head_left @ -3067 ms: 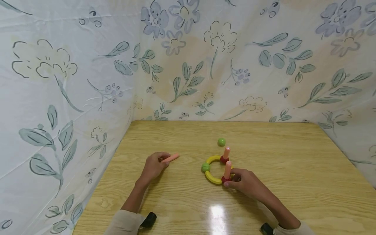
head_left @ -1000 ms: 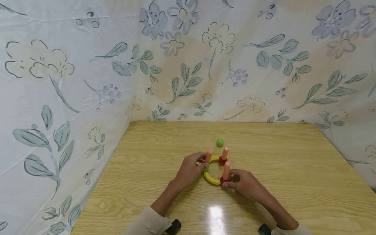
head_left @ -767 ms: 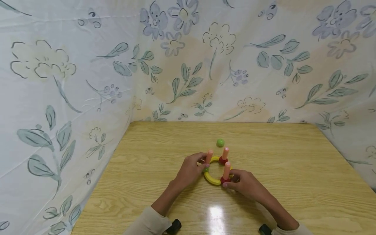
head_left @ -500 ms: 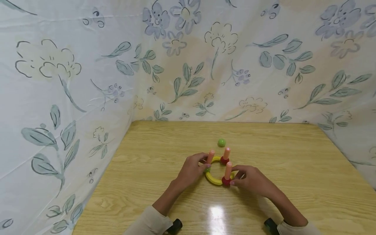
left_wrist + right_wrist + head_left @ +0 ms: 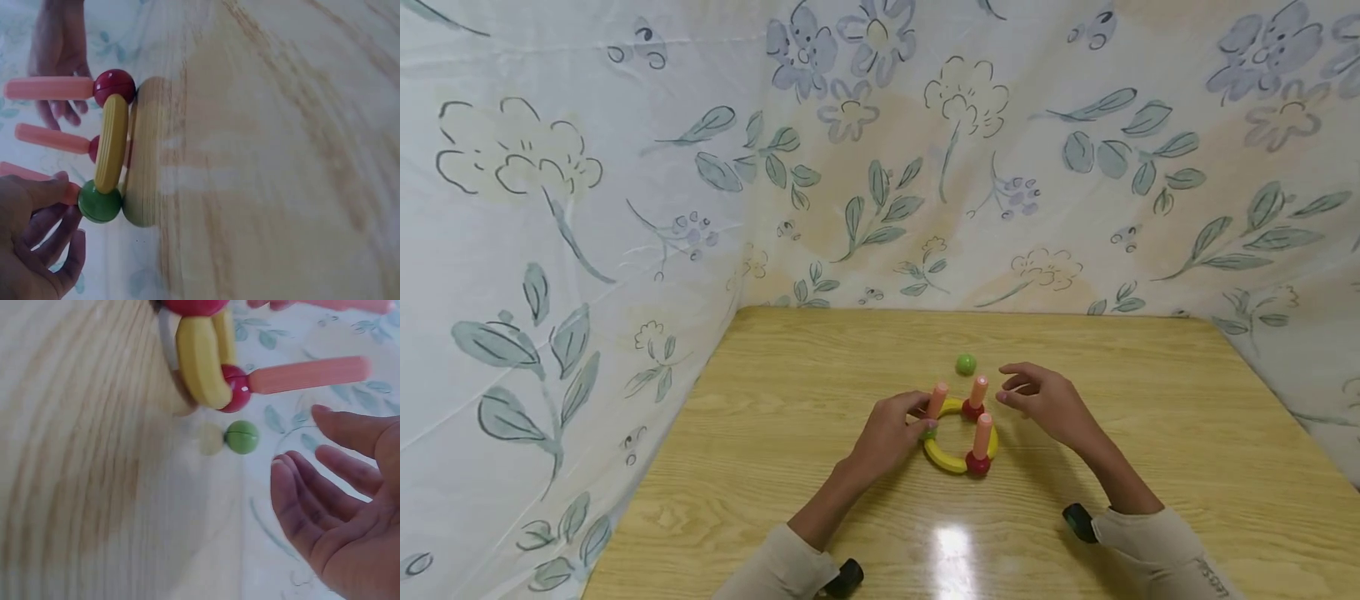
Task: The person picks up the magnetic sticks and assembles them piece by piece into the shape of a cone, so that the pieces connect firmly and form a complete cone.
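Observation:
A ring of curved yellow pieces [image 5: 945,460] lies on the table, joined by a green ball [image 5: 100,205] and two red balls [image 5: 978,465]. Orange-pink sticks [image 5: 982,435] stand upright from the red balls. On the ring's left side my left hand [image 5: 882,435] pinches a third orange-pink stick [image 5: 937,400] low down, where it meets the green ball. My right hand [image 5: 1051,404] hovers to the right of the far stick [image 5: 980,390], fingers loosely bent and touching nothing. In the right wrist view, its palm and spread fingers [image 5: 331,434] hold nothing.
A loose green ball [image 5: 966,364] lies on the wooden table [image 5: 820,342] behind the ring. Floral cloth [image 5: 880,167] hangs along the table's back and sides. A dark band-mounted device [image 5: 1079,522] sits at each wrist.
My left hand has brought its stick from the left to the ring's green ball. My right hand has let go of the near red ball and moved up and away toward the back.

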Demonstrator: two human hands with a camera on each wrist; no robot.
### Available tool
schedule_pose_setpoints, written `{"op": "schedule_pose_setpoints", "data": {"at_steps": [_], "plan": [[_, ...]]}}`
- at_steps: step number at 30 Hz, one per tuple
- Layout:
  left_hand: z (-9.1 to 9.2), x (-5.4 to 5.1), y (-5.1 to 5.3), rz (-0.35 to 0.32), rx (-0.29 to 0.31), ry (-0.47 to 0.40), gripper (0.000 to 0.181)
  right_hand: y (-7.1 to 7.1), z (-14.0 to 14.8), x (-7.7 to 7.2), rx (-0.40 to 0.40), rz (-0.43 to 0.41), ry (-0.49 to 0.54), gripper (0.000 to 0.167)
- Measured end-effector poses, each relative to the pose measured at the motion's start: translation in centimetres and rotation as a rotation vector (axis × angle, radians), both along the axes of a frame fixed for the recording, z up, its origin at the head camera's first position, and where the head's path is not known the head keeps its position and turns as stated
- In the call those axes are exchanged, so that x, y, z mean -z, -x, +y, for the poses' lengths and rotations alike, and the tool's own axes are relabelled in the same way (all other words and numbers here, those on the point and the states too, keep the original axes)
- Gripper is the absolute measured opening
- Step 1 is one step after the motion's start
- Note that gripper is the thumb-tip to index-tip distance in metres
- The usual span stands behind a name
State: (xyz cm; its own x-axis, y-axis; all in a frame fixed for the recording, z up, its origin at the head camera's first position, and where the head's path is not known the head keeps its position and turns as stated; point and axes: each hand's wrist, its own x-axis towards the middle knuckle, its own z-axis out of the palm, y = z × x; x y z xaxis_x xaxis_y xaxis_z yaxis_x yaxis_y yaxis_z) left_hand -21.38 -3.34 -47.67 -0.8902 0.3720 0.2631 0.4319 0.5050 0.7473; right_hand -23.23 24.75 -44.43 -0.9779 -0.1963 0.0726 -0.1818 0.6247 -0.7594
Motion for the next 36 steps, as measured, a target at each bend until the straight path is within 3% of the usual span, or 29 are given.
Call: {"op": "schedule_pose_setpoints", "data": {"at_steps": [7,15,23,36], "plan": [[0.0,0.5,0.3,0.0,0.0,0.001,0.032,2.7,-0.8,1.8,0.02,0.055,0.001,0.056],[-0.1,0.5,0.3,-0.009,-0.002,0.007,0.031,4.9,-1.7,3.1,0.011,-0.009,0.034,0.058],[-0.1,0.5,0.4,-0.011,-0.001,0.005,0.033,6.2,-2.9,3.4,0.029,-0.044,0.014,0.064],[0.0,0.3,0.5,-0.003,0.004,0.026,0.029,7.7,-3.7,3.9,-0.05,0.001,-0.023,0.058]]}}
